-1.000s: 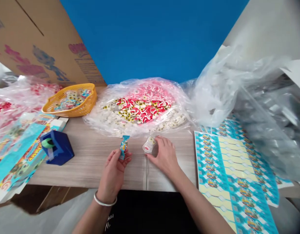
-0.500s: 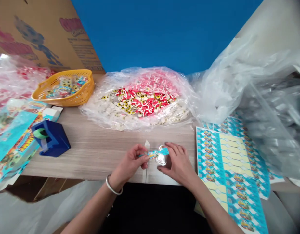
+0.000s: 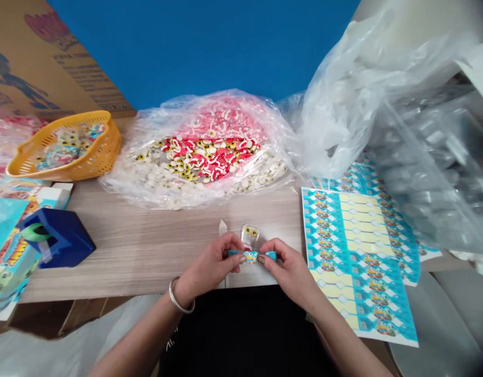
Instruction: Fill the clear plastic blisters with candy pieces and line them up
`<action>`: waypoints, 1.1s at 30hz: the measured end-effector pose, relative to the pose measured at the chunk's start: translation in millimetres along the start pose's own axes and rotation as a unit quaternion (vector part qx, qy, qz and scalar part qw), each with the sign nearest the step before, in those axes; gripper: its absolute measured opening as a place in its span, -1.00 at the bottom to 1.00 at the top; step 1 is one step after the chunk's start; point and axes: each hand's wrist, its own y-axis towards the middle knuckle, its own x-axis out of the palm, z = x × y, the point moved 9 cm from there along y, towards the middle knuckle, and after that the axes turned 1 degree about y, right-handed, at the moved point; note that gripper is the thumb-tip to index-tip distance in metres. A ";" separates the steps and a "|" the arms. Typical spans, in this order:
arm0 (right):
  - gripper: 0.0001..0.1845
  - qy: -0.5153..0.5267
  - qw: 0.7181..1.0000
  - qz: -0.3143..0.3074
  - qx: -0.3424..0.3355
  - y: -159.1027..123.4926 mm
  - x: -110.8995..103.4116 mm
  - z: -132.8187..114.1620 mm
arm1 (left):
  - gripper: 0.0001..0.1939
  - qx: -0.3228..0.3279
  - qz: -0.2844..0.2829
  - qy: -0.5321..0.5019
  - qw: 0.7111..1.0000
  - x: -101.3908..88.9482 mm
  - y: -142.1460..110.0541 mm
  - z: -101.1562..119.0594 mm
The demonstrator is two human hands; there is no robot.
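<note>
My left hand (image 3: 212,264) and my right hand (image 3: 290,269) meet at the near edge of the wooden table (image 3: 147,246). Together they pinch a small blue printed sticker strip (image 3: 252,256), one hand at each end, stretched across a small clear plastic case (image 3: 249,237) with yellow eye-shaped candies inside. The case stands up between my fingertips. A silver bangle sits on my left wrist.
A clear bag of red, white and yellow candies (image 3: 202,157) lies behind my hands. A yellow basket (image 3: 66,149) and a blue tape dispenser (image 3: 55,238) are at left. Blue sticker sheets (image 3: 355,251) and crumpled clear plastic bags (image 3: 402,125) fill the right. A cardboard box (image 3: 41,63) stands back left.
My hands came together: the left brought the blue strip over to the clear case in the right, and both now hold the strip across the case. The view shifted right.
</note>
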 end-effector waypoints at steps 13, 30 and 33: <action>-0.75 -0.078 0.993 0.086 0.005 32.2 -4.8 12.4 | -0.94 0.047 0.127 0.404 0.904 -19.9 35.9 31.4; -0.64 -0.297 0.954 -0.030 0.035 42.1 16.7 4.2 | -0.89 -0.018 0.145 0.521 0.841 -18.2 31.3 20.4; -0.67 -0.294 0.953 -0.067 0.025 29.1 34.5 0.2 | -0.80 -0.010 0.201 0.475 0.856 -26.9 1.0 15.7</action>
